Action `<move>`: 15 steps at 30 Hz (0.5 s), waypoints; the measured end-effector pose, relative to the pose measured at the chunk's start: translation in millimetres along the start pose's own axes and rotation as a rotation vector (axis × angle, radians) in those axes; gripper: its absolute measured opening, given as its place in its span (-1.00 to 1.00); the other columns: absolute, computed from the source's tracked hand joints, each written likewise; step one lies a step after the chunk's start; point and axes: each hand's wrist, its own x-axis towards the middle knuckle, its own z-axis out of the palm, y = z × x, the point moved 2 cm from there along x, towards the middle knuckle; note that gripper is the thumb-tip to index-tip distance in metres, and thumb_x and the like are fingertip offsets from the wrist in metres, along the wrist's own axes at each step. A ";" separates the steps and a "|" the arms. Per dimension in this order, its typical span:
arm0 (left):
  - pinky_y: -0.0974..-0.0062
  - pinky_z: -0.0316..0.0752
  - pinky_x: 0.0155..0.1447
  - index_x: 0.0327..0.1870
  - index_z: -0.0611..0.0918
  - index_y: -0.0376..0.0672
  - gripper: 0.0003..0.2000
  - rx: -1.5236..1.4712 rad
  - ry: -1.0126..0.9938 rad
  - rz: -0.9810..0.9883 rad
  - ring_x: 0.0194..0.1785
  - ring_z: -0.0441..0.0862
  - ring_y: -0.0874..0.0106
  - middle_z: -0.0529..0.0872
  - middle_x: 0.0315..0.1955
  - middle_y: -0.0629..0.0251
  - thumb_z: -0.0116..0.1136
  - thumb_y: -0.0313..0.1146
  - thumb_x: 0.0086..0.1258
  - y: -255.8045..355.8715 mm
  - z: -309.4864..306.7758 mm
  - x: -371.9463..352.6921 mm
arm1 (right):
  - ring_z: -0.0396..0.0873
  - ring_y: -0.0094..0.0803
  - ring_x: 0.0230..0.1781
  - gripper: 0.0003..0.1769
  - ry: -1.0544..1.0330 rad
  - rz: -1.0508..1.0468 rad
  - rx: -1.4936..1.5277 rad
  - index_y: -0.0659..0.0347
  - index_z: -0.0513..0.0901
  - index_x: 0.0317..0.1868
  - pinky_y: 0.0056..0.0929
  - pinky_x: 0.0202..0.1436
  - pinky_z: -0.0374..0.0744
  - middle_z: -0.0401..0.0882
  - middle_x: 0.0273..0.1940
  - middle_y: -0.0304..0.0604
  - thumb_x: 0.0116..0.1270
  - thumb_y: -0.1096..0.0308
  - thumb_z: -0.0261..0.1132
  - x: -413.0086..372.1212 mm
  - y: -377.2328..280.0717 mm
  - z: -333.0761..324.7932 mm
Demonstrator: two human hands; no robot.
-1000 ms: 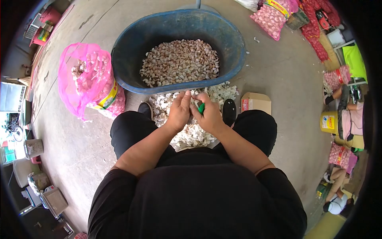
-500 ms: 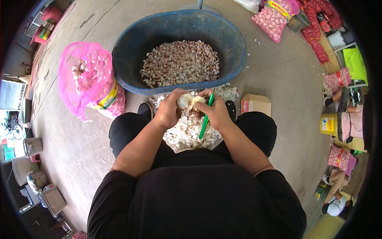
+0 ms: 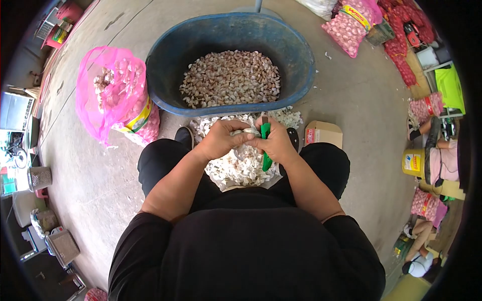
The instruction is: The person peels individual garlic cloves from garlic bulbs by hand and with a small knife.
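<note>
My left hand [image 3: 226,139] is closed around garlic [image 3: 249,131], whose pale skin shows between my fingers. Against it presses my right hand [image 3: 277,143], fingers bent, gripping a green-handled knife [image 3: 265,154] that stands nearly upright in the view. How much of the garlic each hand touches is partly hidden. Below both hands lies a heap of white garlic skins [image 3: 233,169] between my legs. Just beyond, a blue oval tub [image 3: 231,111] holds many loose garlic cloves [image 3: 231,78].
A pink mesh sack of garlic [image 3: 118,95] stands left of the tub. On the right is a small cardboard box [image 3: 329,134]. More garlic sacks [image 3: 346,30] lie at the upper right. Other people sit along the right edge near a yellow bucket [image 3: 412,161].
My hands have come closer together, and the left fingers now cover more of the garlic. The green knife has turned more upright. The whole view has shifted slightly.
</note>
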 end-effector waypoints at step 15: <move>0.67 0.34 -0.26 -0.27 0.56 -0.33 -0.74 -0.227 0.060 0.049 -0.41 0.44 0.62 0.56 -0.49 0.38 0.00 -0.26 0.32 -16.8 0.1 6.1 | 0.36 -0.63 -0.73 -0.74 -0.034 0.066 0.460 0.27 0.42 -0.17 -0.68 -0.71 0.32 0.43 -0.57 -0.23 0.14 0.42 0.24 1.6 -6.3 -0.4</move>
